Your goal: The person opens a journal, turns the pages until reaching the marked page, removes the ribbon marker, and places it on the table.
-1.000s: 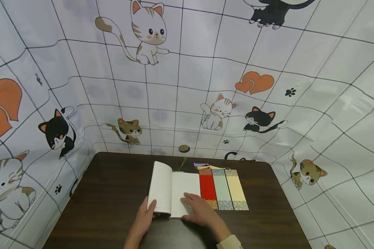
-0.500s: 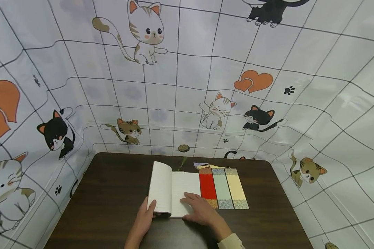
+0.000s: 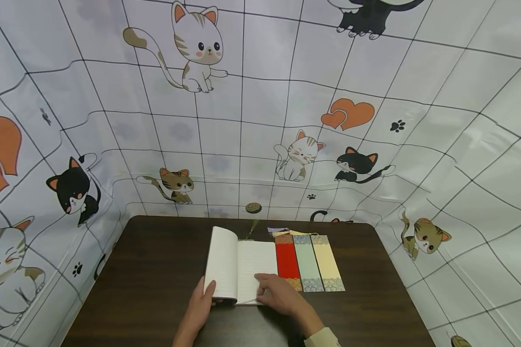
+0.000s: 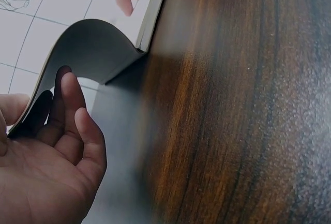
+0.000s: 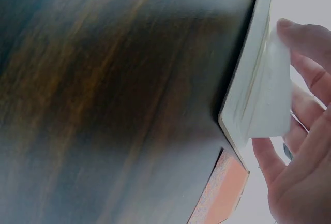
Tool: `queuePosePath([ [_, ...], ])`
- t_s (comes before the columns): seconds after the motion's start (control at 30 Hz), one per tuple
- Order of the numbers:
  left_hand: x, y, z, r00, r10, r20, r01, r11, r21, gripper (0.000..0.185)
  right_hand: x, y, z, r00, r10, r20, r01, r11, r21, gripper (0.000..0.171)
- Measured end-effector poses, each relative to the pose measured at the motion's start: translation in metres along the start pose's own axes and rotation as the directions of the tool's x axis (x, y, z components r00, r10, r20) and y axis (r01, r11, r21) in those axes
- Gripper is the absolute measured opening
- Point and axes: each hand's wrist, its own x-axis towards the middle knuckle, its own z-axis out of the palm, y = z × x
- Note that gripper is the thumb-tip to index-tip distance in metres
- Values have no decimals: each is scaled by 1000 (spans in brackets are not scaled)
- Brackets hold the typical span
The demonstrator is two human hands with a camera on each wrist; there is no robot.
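Both my hands on the open book (image 3: 239, 265)
Left hand (image 3: 198, 308) grips its raised left pages; right hand (image 3: 280, 295) pinches a page corner, bare table (image 3: 156, 270) left of it

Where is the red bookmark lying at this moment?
In the head view the red bookmark lies flat on the dark table, right beside the open book's right-hand page, with the green bookmark on its other side.

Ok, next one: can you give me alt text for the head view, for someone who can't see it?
A person's left hand holds up the left pages of an open book on a dark wooden table, while the right hand lifts the right page's lower corner. Three bookmarks, red, pale green and cream, lie beside the book; cartoon-cat sheeting surrounds the table.
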Motion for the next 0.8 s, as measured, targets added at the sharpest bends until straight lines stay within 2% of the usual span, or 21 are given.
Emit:
queuePosePath([
  [0.2,1,-2,0,1000,-14,-11,14,1000,5,52,-3,-1,-2,1000,5,-11,-5,1000,-11,17],
  [0.57,0,0,0,1000,-25,-8,25,1000,0,55,-10,-6,-7,999,0,-45,-5,993,-119,8],
  [0.7,0,0,1,1000,-25,-5,25,1000,-6,53,-12,-2,-9,991,20,-135,-41,988,-152,36],
  [0.8,-1,1,1,1000,-24,-1,24,1000,-6,52,-12,2,-9,967,54,-248,-98,981,-167,59],
])
